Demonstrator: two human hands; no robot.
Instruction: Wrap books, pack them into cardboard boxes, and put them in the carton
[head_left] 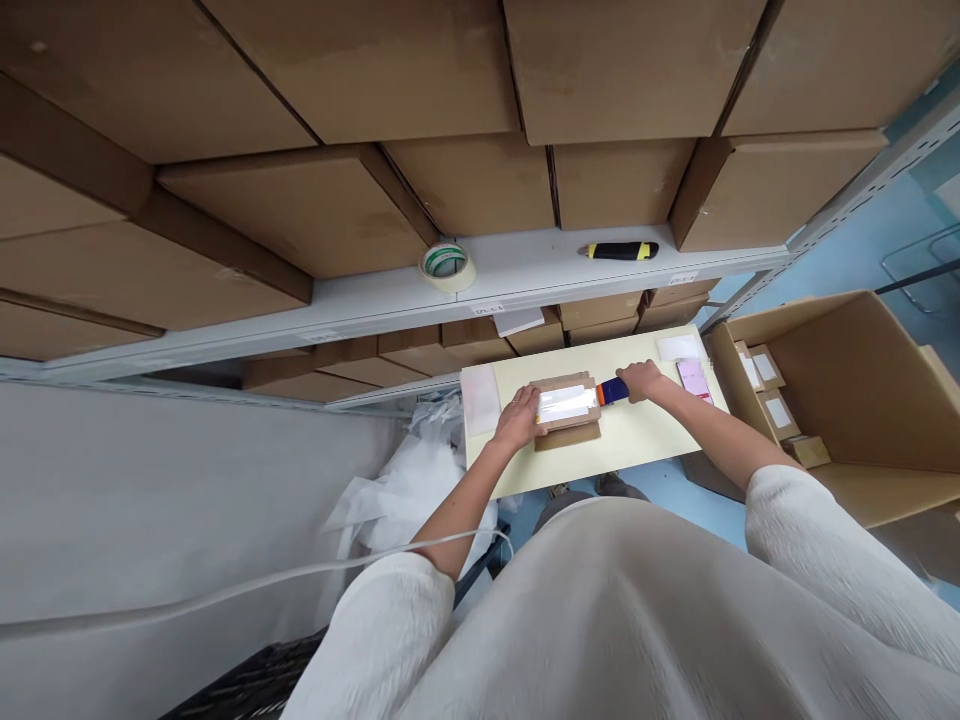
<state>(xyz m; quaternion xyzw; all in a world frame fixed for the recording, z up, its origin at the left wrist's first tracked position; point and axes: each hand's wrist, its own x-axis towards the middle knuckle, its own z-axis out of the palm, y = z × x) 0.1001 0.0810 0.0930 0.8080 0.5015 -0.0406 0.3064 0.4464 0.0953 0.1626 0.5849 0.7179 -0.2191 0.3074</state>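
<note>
On the table (652, 432), the carton (568, 404) stretches sideways (left fingers (529, 396) holding it, right fingers (632, 374) gripping a blue item (614, 390)).

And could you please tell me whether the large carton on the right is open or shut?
Open: we see into the large carton, where small boxes are visible inside.

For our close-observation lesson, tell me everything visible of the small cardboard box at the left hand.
The small cardboard box is brown, rectangular and lies flat on the pale yellow tabletop. A white rectangle, label or contents unclear, fills most of its upper side. A brown flap-like piece shows along its near side. The left hand touches its left end; a dark blue and orange object in the right hand reaches its right end.
</note>
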